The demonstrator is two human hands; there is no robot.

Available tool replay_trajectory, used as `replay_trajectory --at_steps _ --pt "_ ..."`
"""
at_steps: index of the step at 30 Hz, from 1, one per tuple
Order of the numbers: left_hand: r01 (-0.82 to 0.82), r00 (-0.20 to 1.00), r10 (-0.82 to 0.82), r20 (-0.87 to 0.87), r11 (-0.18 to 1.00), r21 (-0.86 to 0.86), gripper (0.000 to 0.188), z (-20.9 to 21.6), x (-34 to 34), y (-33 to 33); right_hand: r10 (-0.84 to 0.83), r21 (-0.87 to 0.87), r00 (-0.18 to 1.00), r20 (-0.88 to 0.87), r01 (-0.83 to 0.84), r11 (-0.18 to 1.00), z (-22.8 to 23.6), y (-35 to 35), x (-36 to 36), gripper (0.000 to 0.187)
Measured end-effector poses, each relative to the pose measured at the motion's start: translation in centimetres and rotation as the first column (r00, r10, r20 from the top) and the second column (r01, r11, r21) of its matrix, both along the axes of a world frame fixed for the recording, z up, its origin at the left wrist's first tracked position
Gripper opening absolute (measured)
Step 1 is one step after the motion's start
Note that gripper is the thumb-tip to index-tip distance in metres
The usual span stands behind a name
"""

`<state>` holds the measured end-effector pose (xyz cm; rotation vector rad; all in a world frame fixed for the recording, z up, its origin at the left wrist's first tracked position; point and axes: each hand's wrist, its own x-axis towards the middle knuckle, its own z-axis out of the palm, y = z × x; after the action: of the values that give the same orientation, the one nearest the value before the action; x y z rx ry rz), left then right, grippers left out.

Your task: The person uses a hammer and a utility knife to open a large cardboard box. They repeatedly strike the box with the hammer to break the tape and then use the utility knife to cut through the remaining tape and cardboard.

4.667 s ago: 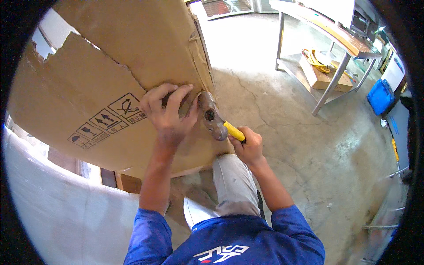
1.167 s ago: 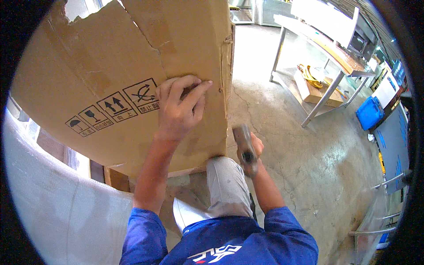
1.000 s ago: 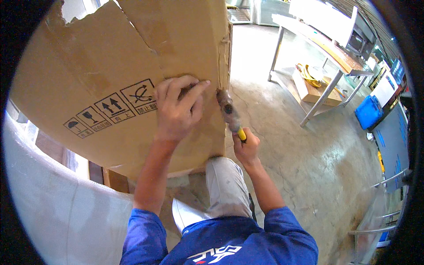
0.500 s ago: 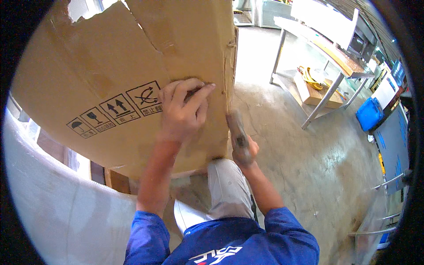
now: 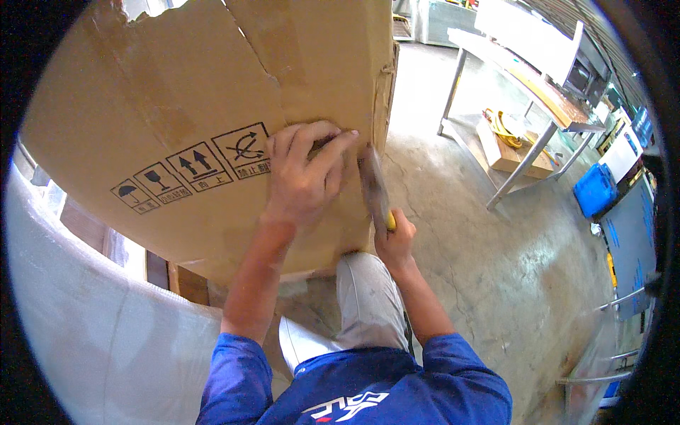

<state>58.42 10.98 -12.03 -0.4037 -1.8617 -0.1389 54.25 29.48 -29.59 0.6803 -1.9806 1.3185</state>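
Note:
A large brown cardboard box point(image 5: 212, 85) with printed handling symbols stands in front of me. My left hand point(image 5: 304, 166) is against its printed face, near the right edge. Its fingers are bent and pinched together; whatever lies between them is too small to make out. In my right hand point(image 5: 397, 241) is a hammer point(image 5: 374, 188), held just right of the left fingertips by the box's edge. Motion blurs its grey metal head, and a bit of yellow shows at the grip. My light-trousered knee point(image 5: 358, 273) is up near the box's lower edge.
Wrapped, whitish sheeting point(image 5: 106, 312) curves along the left. To the right stands a metal-legged table point(image 5: 520, 64), with a carton and a yellow cable point(image 5: 504, 131) on its lower shelf. Further right are a blue container point(image 5: 595, 188) and a dark panel point(image 5: 630, 234).
The hammer has swung up and left, closer to my left fingertips and the box's edge. The box and my left hand appear slightly further right in the picture.

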Motion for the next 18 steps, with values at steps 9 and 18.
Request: replay_trajectory --at_steps 9,18 --pt "0.005 1.000 -0.005 -0.004 1.000 -0.013 0.037 0.1 -0.3 0.1 -0.018 -0.073 0.988 -0.151 0.007 0.997 -1.6 0.2 -0.5 0.011" --pt "-0.009 1.000 0.009 0.022 1.000 -0.002 0.039 0.3 0.2 0.4 0.006 -0.076 0.996 -0.084 -0.012 0.997 -2.3 0.8 -0.2 0.021"
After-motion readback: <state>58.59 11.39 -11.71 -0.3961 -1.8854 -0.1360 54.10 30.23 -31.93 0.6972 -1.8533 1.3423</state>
